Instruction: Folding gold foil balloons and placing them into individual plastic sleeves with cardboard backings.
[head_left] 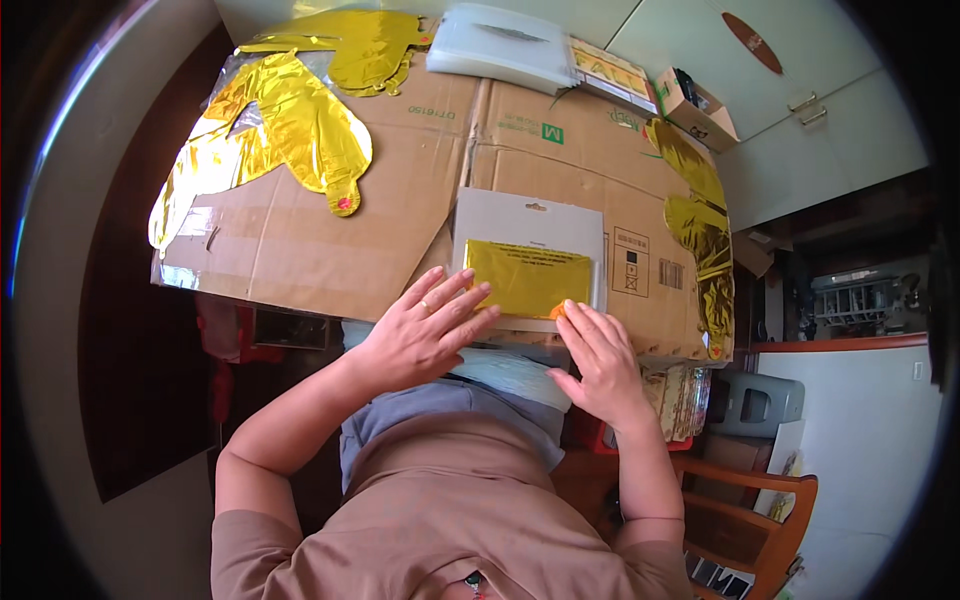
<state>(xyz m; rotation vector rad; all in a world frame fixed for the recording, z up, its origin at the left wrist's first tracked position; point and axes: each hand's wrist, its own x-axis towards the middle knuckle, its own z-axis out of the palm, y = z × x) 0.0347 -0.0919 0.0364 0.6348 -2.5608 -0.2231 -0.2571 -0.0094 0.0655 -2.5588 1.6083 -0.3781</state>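
A folded gold foil balloon [528, 275] lies on a grey backing card [500, 215] on flattened brown cardboard [330, 230]. My left hand [425, 325] rests flat, fingers spread, on the near left corner of the card and foil. My right hand [600, 360] presses fingertips at the foil's near right corner, next to a small orange bit [557, 311]. Neither hand grips anything.
Unfolded gold foil balloons lie at the far left [290, 125], at the back [370, 45] and along the right edge [700, 225]. A white plastic packet [500, 45], a flat printed pack [612, 72] and a small open box [695, 105] sit at the back. A wooden chair [750, 510] stands at the lower right.
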